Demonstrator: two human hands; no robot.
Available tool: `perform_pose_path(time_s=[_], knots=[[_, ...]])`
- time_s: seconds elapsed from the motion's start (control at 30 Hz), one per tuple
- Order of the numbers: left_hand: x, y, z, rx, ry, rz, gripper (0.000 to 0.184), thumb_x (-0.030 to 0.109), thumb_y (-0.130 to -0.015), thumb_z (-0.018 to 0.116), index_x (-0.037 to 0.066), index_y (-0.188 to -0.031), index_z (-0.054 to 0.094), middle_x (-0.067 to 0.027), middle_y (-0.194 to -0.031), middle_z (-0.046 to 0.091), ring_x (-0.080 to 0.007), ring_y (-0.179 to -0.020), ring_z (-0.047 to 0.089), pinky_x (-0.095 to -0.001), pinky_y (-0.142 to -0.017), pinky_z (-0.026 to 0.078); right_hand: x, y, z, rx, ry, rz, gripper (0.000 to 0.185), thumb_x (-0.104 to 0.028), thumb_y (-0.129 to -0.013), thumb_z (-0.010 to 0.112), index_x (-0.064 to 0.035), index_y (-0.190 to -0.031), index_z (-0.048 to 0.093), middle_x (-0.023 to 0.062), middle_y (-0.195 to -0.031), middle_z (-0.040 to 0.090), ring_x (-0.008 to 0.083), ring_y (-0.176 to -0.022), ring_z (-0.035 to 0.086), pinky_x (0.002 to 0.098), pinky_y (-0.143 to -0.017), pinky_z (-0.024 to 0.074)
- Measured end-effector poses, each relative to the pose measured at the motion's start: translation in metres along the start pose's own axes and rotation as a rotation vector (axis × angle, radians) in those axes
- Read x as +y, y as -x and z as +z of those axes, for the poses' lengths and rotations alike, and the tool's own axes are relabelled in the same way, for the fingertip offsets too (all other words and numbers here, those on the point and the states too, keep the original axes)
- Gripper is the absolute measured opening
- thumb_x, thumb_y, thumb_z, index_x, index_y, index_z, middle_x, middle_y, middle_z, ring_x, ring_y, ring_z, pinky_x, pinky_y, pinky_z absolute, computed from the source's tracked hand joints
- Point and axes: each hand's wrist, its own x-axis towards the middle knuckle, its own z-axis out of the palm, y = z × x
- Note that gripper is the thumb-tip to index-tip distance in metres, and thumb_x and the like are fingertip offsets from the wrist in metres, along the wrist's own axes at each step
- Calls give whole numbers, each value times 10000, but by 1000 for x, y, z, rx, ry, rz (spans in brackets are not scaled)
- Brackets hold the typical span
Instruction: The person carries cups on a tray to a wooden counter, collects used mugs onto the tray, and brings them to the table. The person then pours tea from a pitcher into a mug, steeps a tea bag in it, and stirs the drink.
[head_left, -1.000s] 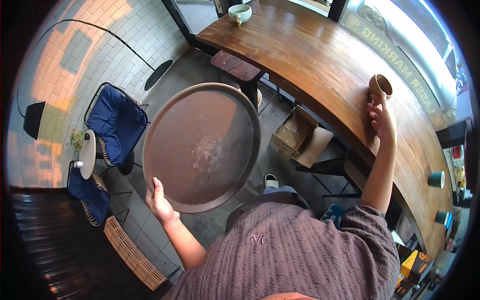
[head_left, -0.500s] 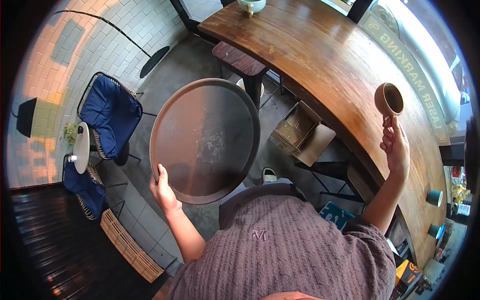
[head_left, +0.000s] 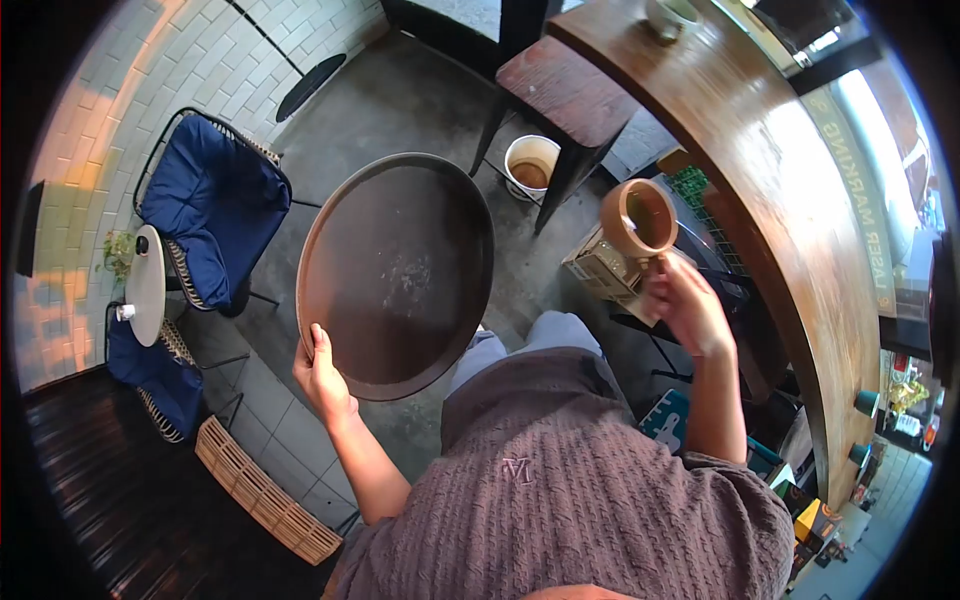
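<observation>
A large round brown tray (head_left: 395, 280) with pale scuffs in its middle is gripped at its lower left rim by my left hand (head_left: 326, 383), thumb on the upper face. Nothing lies on the tray. My right hand (head_left: 690, 305) pinches the handle of a brown cup (head_left: 622, 225), which hangs in the air to the right of the tray, its dark inside facing the camera. The two do not touch.
A curved wooden counter (head_left: 790, 230) runs along the right, with a pale cup (head_left: 672, 18) at its far end. Beyond the tray are a stool (head_left: 570, 88) and a white bucket (head_left: 531, 163). Near the brown cup is a cardboard box (head_left: 600, 265). Blue-cushioned chairs (head_left: 215, 210) stand left.
My right hand has lifted the brown cup off the counter and carried it left, off the counter's edge towards the tray. The tray stays in my left hand, and the view has shifted.
</observation>
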Motion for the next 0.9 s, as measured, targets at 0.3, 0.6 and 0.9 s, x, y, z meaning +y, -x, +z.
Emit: perform_pose_path(time_s=[0.3, 0.6, 0.9], knots=[[-19, -72, -31, 89, -38, -65, 322, 199, -953, 562, -78, -1116, 580, -112, -1077, 616, -146, -980, 563, -275, -887, 426, 170, -245, -17, -26, -253, 242, 181, -264, -932, 524, -92, -878, 503, -25, -701, 389, 102, -631, 384, 260, -609, 352], [-50, -93, -9, 243, -85, -161, 264, 170, -953, 550, -77, -1039, 580, -90, -1006, 612, -135, -928, 551, -281, -860, 421, 273, -478, -110, 290, -458, 266, 123, -199, -876, 544, -88, -836, 511, 0, -639, 436, 117, -557, 429, 271, -543, 375], [-111, -86, 11, 453, -84, -261, 362, 147, -936, 554, -83, -1210, 504, -161, -1223, 548, -208, -1093, 531, -335, -982, 393, 298, -619, -188, 823, 167, 261, 163, -183, -830, 574, -44, -914, 595, 66, -683, 513, 159, -518, 474, 334, -468, 402]])
